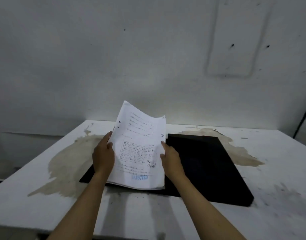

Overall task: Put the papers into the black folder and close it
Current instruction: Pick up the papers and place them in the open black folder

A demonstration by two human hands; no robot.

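Note:
A stack of white printed papers point(138, 146) with punch holes and a blue stamp near the bottom stands tilted upward, its lower edge resting over the left half of the black folder point(206, 163). The folder lies open and flat on the white table point(276, 170). My left hand point(103, 154) grips the papers' left edge. My right hand point(171, 158) grips their right edge. The folder's left half is mostly hidden behind the papers and my hands.
The table top is worn, with large beige patches point(65, 163) where paint has come off to the left and behind the folder. A grey-white wall point(148, 58) rises directly behind the table. A dark cable point(302, 118) runs down at the far right.

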